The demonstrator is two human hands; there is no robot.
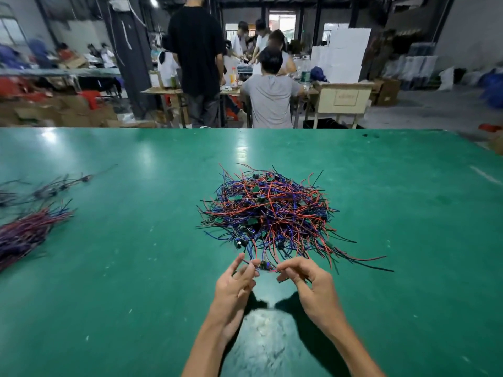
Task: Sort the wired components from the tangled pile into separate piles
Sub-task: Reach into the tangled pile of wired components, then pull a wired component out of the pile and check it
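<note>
- Both hands meet at the near edge of the tangled pile [268,213]: left hand [236,285] with loosely curved fingers touching a small wired component [264,265]; whether it pinches, cannot tell.
- Right hand [313,284] curls thumb and forefinger onto the component's thin wires.
- Pile: red, blue, black insulated wires, small green boards, mounded mid-table on a glossy green table [136,268].
- Sorted bundle [25,232] lies far left, blurred.
- No legible writing.
</note>
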